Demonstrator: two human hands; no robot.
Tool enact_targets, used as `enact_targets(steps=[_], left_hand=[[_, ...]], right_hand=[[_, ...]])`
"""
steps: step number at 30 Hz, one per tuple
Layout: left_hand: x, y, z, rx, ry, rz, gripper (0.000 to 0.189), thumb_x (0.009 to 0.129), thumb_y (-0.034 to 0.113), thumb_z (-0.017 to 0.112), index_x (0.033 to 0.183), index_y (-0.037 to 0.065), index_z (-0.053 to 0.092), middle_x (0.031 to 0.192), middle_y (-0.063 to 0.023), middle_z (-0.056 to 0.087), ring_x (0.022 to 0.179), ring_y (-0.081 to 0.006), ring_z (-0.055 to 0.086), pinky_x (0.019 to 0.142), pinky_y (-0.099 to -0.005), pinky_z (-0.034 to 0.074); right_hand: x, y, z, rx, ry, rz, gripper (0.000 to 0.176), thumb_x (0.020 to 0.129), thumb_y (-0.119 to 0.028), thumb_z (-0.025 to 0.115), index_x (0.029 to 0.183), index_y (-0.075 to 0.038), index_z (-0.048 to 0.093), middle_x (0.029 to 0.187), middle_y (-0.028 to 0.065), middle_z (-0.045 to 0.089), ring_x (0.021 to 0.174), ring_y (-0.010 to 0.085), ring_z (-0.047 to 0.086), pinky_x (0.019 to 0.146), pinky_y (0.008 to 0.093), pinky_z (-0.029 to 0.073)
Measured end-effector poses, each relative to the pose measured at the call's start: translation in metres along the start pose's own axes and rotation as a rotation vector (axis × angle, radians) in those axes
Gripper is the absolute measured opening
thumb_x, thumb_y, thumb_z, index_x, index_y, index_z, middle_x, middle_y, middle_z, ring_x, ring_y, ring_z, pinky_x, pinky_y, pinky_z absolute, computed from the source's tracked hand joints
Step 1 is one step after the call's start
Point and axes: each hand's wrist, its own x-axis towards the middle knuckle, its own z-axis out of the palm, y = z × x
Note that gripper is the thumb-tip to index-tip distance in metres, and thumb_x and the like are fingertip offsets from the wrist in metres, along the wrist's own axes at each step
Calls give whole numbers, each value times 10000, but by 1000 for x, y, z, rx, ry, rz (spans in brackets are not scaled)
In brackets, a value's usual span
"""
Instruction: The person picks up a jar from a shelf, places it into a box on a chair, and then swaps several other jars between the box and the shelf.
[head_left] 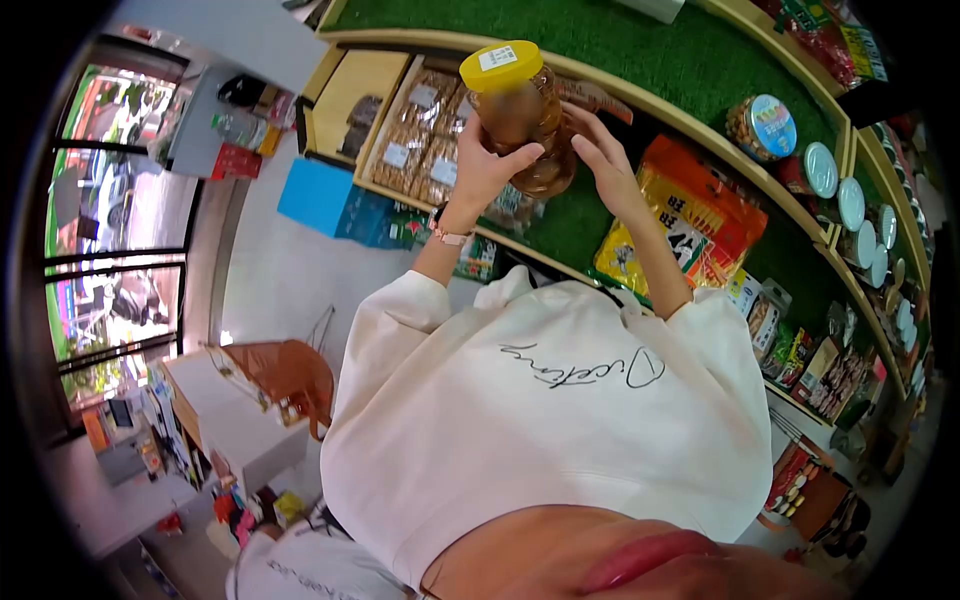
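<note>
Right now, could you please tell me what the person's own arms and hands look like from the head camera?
Both arms wear loose white sweatshirt sleeves, the left sleeve and right sleeve leaving the forearms bare. The left hand and right hand are ungloved. The left wrist carries a pinkish wristband with something dark beside it; no band shows on the right wrist.

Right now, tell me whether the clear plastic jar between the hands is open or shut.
Shut: a round yellow lid sits over the mouth of the jar. Whether it is screwed tight, I cannot tell.
</note>
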Motion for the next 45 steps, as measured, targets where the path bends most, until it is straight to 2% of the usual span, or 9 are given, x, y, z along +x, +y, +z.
enact_targets(steps=[9,16,19,27,33,36,40,43,45], left_hand=[[166,-3,-53,248,-218,358,778,626,199,831,1229,-4,383,1125,-145,571,1019,-211,578,879,-330,483],[287,-42,-81,311,-651,159,876,543,134,855,1287,75,397,1206,-90,533,1159,-226,478,999,-359,387],[295,-67,-99,318,-684,38,858,534,136,862,1272,73,428,1212,-87,532,1149,-225,486,996,-357,389],[291,-93,-115,266,-729,-47,753,543,117,863,1204,67,506,1154,-61,579,1097,-208,524,969,-358,414],[283,-112,-118,56,-681,-165,692,623,94,829,1208,17,467,1135,-91,571,1043,-195,553,928,-339,447],[267,-114,-117,79,-647,-107,723,653,72,803,1253,14,405,1148,-99,554,1061,-205,540,915,-334,451],[238,-96,-103,262,-394,102,816,681,76,771,1342,6,298,1263,-159,455,1199,-232,420,944,-354,416],[177,-112,-90,572,-106,314,855,761,123,694,1414,-7,158,1414,-218,278,1321,-299,271,1060,-387,264],[137,-110,-78,597,-103,242,814,802,145,643,1412,-33,134,1444,-239,210,1344,-329,220,1097,-381,168]], right_hand=[[139,29,-17,-408,141,-130,856,681,-188,770,1377,-125,274,1291,139,454,1187,252,463,967,404,409],[228,76,-45,-694,492,-166,813,627,-244,789,1301,-118,351,1166,163,559,1085,304,550,902,375,457],[233,98,-42,-939,557,-26,820,613,-303,792,1291,-118,372,1164,169,557,1057,326,563,886,394,461],[225,93,-31,-917,581,47,799,535,-381,825,1211,-122,489,1109,113,613,1021,270,597,869,356,477],[225,107,-33,-1053,572,-131,813,602,-394,780,1280,-117,428,1046,180,601,957,344,585,819,404,475],[201,106,-22,-1138,515,-247,860,697,-383,725,1362,-31,307,1069,239,557,984,380,538,898,436,396],[98,71,5,-1199,544,-285,619,808,-235,631,1337,-57,363,1103,161,564,1038,341,512,955,440,333],[-42,78,15,-1044,675,45,503,804,-152,627,1272,-86,455,1035,125,596,997,289,543,928,399,368],[-130,95,24,-832,868,198,459,809,-120,614,1247,-94,481,958,105,617,896,233,583,819,349,442]])
